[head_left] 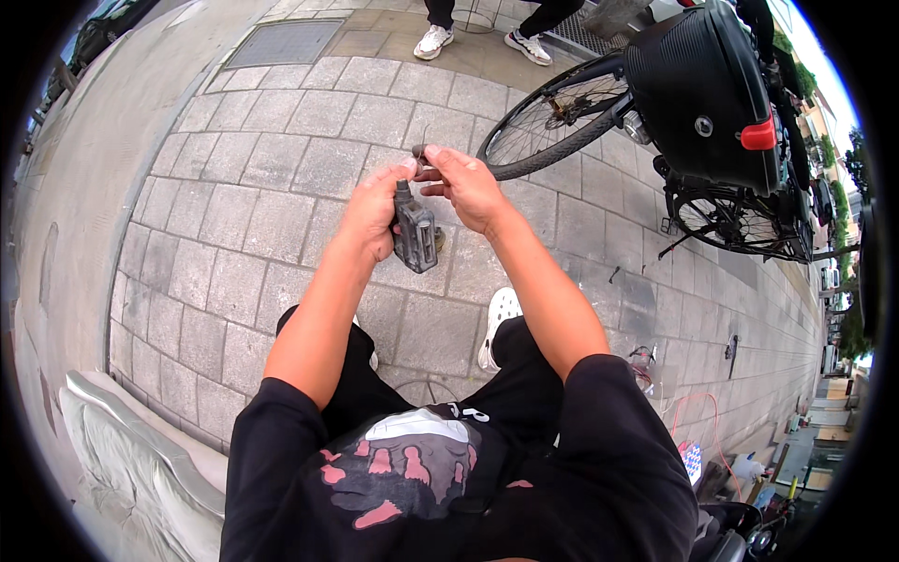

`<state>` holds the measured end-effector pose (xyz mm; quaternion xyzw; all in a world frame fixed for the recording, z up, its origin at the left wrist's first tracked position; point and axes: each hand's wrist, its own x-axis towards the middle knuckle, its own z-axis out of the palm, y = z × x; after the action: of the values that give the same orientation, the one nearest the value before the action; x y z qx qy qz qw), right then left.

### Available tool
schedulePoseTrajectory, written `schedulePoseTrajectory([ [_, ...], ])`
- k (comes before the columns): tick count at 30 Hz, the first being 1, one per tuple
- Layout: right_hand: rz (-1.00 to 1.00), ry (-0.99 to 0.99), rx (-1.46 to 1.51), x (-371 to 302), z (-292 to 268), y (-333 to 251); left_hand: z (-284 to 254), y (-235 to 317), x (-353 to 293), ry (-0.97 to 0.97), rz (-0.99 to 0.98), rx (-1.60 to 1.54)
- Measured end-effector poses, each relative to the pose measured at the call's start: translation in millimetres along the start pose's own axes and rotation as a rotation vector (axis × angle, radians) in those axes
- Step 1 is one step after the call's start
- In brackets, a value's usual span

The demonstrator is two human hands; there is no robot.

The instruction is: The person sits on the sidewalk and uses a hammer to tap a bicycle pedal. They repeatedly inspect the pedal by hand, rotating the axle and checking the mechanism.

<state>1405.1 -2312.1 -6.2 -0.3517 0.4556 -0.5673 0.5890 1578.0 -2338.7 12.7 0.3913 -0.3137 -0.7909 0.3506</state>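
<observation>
Blue-white patterned pkg (691,461), maybe a bag, on pavement lower right.

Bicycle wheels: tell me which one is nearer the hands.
The spoked wheel just right of the right hand, left of the black case. The other wheel sits farther right, below that case.

Pedal (415,239) matt grey metal; paving (281,169) rough stone.
</observation>
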Motion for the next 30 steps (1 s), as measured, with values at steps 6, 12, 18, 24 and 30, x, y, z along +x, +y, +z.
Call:
schedulePoseTrajectory([
  [6,-0.176,0.273,0.121,-21,-22,-11,15,-26,-1,-0.051,-0.200,-0.050],
  [12,-0.088,0.189,0.059,-62,-17,-24,19,-2,9,-0.042,-0.088,-0.450],
  [18,-0.320,0.121,-0.006,-81,12,-28,33,4,4,-0.137,-0.041,-0.518],
  [24,-0.335,0.246,0.045,-67,16,-35,27,-13,8,-0.011,0.458,0.181],
  [30,-0.243,0.295,-0.441,-62,-3,-40,34,-5,-2,-0.213,0.858,1.218],
])
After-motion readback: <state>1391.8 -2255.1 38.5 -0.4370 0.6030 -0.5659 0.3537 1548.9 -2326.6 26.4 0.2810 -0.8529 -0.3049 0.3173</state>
